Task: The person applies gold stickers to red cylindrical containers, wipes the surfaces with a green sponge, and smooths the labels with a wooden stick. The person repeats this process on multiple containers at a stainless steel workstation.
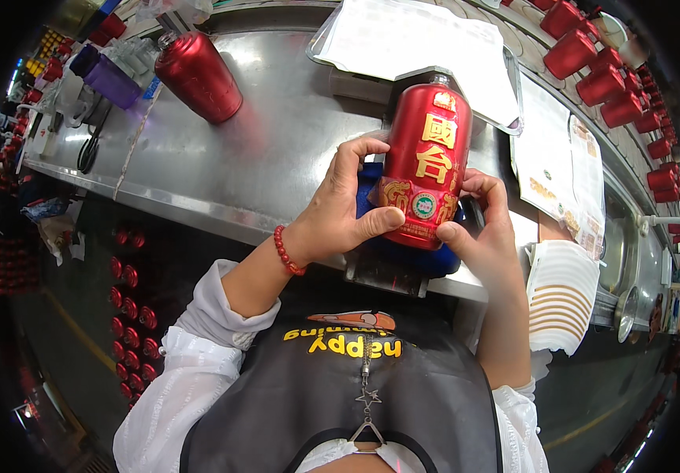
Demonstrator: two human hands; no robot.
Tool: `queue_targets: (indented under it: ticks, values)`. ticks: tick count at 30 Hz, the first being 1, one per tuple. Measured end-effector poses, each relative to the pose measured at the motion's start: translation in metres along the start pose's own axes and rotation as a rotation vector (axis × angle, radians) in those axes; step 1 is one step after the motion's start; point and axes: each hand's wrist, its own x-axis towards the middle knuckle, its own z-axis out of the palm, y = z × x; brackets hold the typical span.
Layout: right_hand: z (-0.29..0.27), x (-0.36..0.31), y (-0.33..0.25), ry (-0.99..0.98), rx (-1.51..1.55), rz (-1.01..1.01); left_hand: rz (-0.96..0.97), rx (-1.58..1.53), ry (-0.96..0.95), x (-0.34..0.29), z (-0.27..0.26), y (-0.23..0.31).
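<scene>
A glossy red bottle (425,169) with large gold characters lies on its back, neck away from me, in a dark holder with blue padding (368,183). Low on its front is a band of gold ornament with a round green-and-white emblem. My left hand (344,201) grips the bottle's left side, thumb pressed on the lower band and index finger against the side higher up. From the right, my right hand (486,225) holds the lower edge, its thumb on the band and its fingers curled at the side. Part of the holder is hidden beneath the bottle.
Another red bottle (199,77), without gold characters, stands at the left on the metal table (292,118). White sheets (419,35) lie on a tray behind; decal sheets (560,169) are at right. Curled backing strips (562,296) hang off the right edge. Scissors (89,150) and a purple bottle (107,77) are far left.
</scene>
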Motion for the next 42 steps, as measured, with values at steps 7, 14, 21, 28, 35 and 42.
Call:
queue_targets:
  ticks: [7, 14, 21, 28, 35, 42]
  values:
    - [-0.001, -0.002, 0.003, 0.009, 0.018, 0.027, -0.035, -0.063, 0.013, 0.000, 0.002, 0.001]
    - [-0.002, -0.004, 0.004, -0.010, 0.044, 0.035, -0.014, -0.053, 0.007, -0.002, 0.003, 0.000]
    - [-0.001, -0.005, 0.003, -0.004, 0.017, 0.008, -0.052, -0.028, -0.084, -0.001, -0.003, 0.005]
    - [0.000, -0.004, 0.005, 0.008, 0.015, 0.000, -0.063, -0.069, -0.071, -0.002, -0.004, 0.006]
    - [-0.002, -0.006, 0.007, -0.005, 0.005, -0.017, -0.009, 0.018, -0.001, -0.003, 0.003, 0.004]
    - [-0.010, -0.018, 0.003, 0.364, -0.177, -0.188, 0.027, 0.217, -0.109, -0.015, -0.007, 0.011]
